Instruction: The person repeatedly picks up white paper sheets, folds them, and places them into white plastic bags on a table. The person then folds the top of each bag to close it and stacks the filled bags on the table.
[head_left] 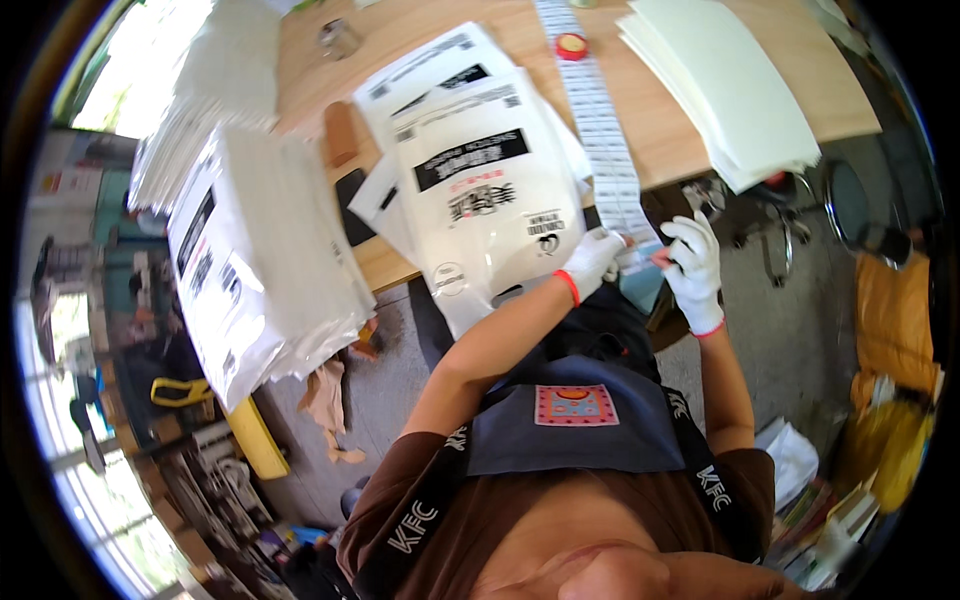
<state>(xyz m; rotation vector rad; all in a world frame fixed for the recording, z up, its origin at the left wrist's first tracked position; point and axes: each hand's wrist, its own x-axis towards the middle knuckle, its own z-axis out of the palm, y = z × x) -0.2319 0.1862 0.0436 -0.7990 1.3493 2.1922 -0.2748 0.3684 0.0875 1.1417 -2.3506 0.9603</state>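
Observation:
Both my hands wear white gloves with red cuffs. My left hand [592, 262] pinches the lower end of a long strip of printed labels [606, 130] that runs up across the wooden table [680, 130]. My right hand [693, 262] grips the same end of the strip from the right, fingers curled on its edge. Just left of my left hand lies a pile of white plastic mailer bags [480, 190] with black print, hanging over the table's front edge.
A thick stack of white mailer bags [260, 260] sits at the left. A stack of cream sheets [725, 85] lies at the table's right. A red tape roll [571, 46] and a small metal cup [338, 38] stand farther back. An orange bag [890, 320] sits on the floor.

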